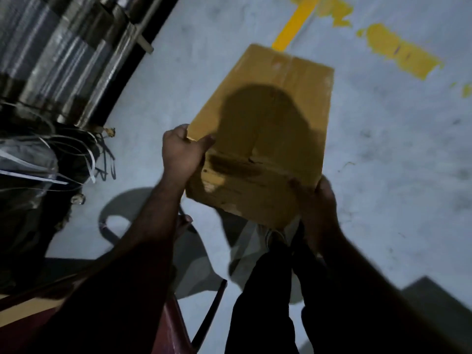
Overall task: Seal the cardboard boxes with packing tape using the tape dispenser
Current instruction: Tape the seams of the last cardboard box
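Observation:
A brown cardboard box (270,118) is held up in front of me above the grey floor, its flaps closed and a seam running down the middle of its top. My left hand (182,152) grips its near left corner, thumb on top. My right hand (320,203) grips the near right bottom corner from below. A dark shadow falls across the box top. No tape dispenser shows in the view.
A stack wrapped in clear film (63,54) stands at the upper left, with loose plastic straps (51,159) below it. Yellow floor markings (398,49) lie beyond the box. A reddish chair edge (173,325) and my dark trouser legs (265,302) are below.

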